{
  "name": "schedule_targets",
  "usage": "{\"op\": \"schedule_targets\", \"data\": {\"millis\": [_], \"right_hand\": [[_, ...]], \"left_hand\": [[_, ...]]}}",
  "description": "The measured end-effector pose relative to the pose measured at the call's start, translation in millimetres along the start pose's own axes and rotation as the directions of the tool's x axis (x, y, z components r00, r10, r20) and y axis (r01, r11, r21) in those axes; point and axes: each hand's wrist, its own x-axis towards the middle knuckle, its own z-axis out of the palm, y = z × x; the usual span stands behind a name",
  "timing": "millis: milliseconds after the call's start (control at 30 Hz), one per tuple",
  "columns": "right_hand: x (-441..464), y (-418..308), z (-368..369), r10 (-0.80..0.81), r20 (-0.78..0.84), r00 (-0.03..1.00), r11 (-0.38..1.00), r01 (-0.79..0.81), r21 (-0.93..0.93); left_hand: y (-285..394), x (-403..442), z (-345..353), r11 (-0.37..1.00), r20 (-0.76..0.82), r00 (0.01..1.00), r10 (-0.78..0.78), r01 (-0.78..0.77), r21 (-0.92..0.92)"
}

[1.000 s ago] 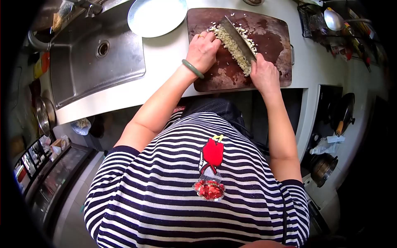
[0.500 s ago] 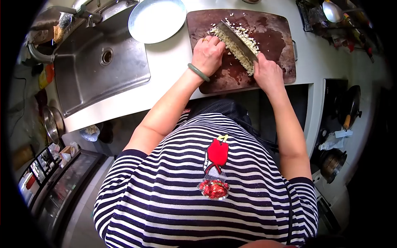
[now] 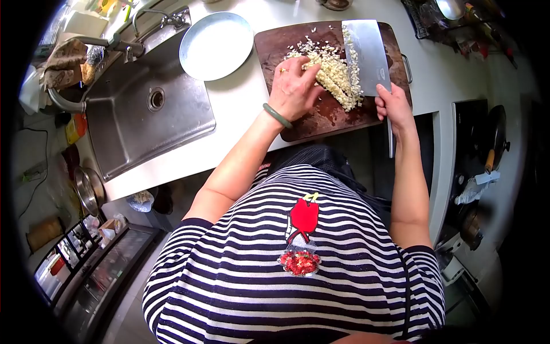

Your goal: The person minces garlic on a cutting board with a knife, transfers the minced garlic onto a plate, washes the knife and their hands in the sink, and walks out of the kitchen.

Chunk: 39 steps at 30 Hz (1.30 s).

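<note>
My right hand (image 3: 394, 106) is wrapped round the handle of a cleaver (image 3: 368, 57). The broad face of its blade is turned up at the right of the chopping board, and pale bits cling along its left edge. Left of the blade lies a pile of finely chopped pale pieces, which look like minced garlic (image 3: 333, 73). My left hand (image 3: 295, 89), with a green bangle at the wrist, is at the pile's left side. Its fingers are bent and apart, with the tips at the pieces; nothing is visibly held. Under everything is the dark brown chopping board (image 3: 303, 123).
A white plate (image 3: 216, 46) sits on the white counter (image 3: 229, 109) left of the board. Farther left is a steel sink (image 3: 183, 120) with a tap (image 3: 117, 46). A dark rack with utensils (image 3: 427, 23) stands at the back right. A pan (image 3: 497, 140) is at far right.
The cleaver has moved right, from standing edge-down in the pile to blade face up. My left hand's fingers have spread, and the pile looks more gathered. The view has shifted slightly.
</note>
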Motion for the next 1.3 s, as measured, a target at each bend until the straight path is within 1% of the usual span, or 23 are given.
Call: {"op": "schedule_targets", "data": {"millis": [33, 100, 167, 200, 300, 500, 567, 633, 733, 767, 833, 900, 933, 967, 1000, 1033, 1067, 1100, 1133, 1167, 1233, 1267, 1300], "right_hand": [[0, 1, -1, 0.0, -0.005, 1.0, 1.0, 0.0, 0.008], [-1, 4, -4, 0.088, 0.037, 0.995, 0.982, -0.093, 0.164], [0, 10, -6, 0.105, 0.05, 0.993, 0.975, -0.112, 0.189], [0, 14, -7, 0.118, 0.072, 0.99, 0.967, -0.131, 0.216], [-1, 20, -7, 0.137, 0.114, 0.984, 0.95, -0.163, 0.267], [-6, 24, -8, 0.165, 0.179, 0.97, 0.933, -0.213, 0.291], [-7, 25, -9, 0.172, 0.209, 0.963, 0.944, -0.221, 0.244], [-9, 28, -11, 0.174, 0.224, 0.959, 0.943, -0.228, 0.244], [-18, 27, -15, 0.185, 0.24, 0.953, 0.942, -0.242, 0.234], [-22, 26, -16, 0.19, 0.239, 0.952, 0.947, -0.242, 0.21], [-29, 24, -18, 0.196, 0.239, 0.951, 0.952, -0.243, 0.188], [-35, 25, -19, 0.188, 0.188, 0.964, 0.972, -0.21, 0.107], [-37, 25, -20, 0.189, 0.189, 0.964, 0.971, -0.213, 0.112], [-39, 26, -22, 0.144, 0.145, 0.979, 0.988, -0.149, 0.029], [-40, 26, -24, 0.09, 0.104, 0.99, 0.995, -0.085, -0.058], [-42, 26, -24, 0.085, 0.104, 0.991, 0.995, -0.08, -0.054], [-46, 27, -23, -0.242, -0.011, 0.97, 0.871, 0.212, -0.444], [-52, 22, -18, -0.559, 0.013, 0.829, 0.522, 0.364, -0.772], [-58, 16, -13, -0.553, -0.03, 0.833, 0.509, 0.309, -0.803], [-58, 14, -11, -0.554, -0.036, 0.831, 0.511, 0.306, -0.803], [-55, 13, -8, -0.65, -0.005, 0.76, 0.38, 0.32, -0.868], [-52, 14, -6, -0.67, 0.024, 0.742, 0.335, 0.332, -0.882], [-50, 14, -5, -0.673, 0.028, 0.739, 0.336, 0.338, -0.879]], "left_hand": [[6, 1, -1, 1.0, 0.006, 1.0, 0.007, -0.007, 0.0], [17, 1, 1, 0.978, 0.124, 0.971, 0.205, -0.207, 0.004], [28, -3, 13, 0.97, 0.28, 0.93, 0.238, -0.241, -0.027], [33, -5, 17, 0.964, 0.339, 0.907, 0.251, -0.265, -0.004], [37, -6, 29, 0.957, 0.375, 0.886, 0.273, -0.291, -0.01], [31, -4, 42, 0.944, 0.425, 0.87, 0.248, -0.315, 0.093], [27, -1, 43, 0.948, 0.377, 0.892, 0.251, -0.305, 0.09], [21, 5, 46, 0.942, 0.376, 0.891, 0.255, -0.317, 0.113], [12, 17, 48, 0.909, 0.424, 0.895, 0.141, -0.286, 0.302], [7, 20, 50, 0.926, 0.398, 0.908, 0.129, -0.255, 0.28], [-2, 26, 56, 0.922, 0.369, 0.925, 0.09, -0.217, 0.32], [-10, 33, 58, 0.928, 0.357, 0.933, 0.048, -0.174, 0.331], [-12, 35, 59, 0.902, 0.378, 0.926, -0.003, -0.161, 0.401], [-12, 37, 57, 0.869, 0.394, 0.917, -0.055, -0.151, 0.471], [-13, 39, 53, 0.867, 0.395, 0.917, -0.052, -0.155, 0.473], [-13, 39, 47, 0.875, 0.393, 0.914, -0.101, -0.106, 0.472], [-14, 39, 40, 0.881, 0.391, 0.908, -0.149, -0.057, 0.47], [-17, 38, 33, 0.88, 0.391, 0.909, -0.144, -0.063, 0.471], [-20, 37, 26, 0.912, 0.302, 0.948, -0.104, -0.031, 0.409], [-21, 35, 19, 0.94, 0.209, 0.975, -0.071, -0.004, 0.341], [1, 41, -2, 0.925, 0.22, 0.97, -0.099, 0.008, 0.381], [14, 43, -7, 0.942, 0.23, 0.972, -0.055, -0.025, 0.335], [28, 45, -11, 0.955, 0.237, 0.971, -0.014, -0.057, 0.29]]}}
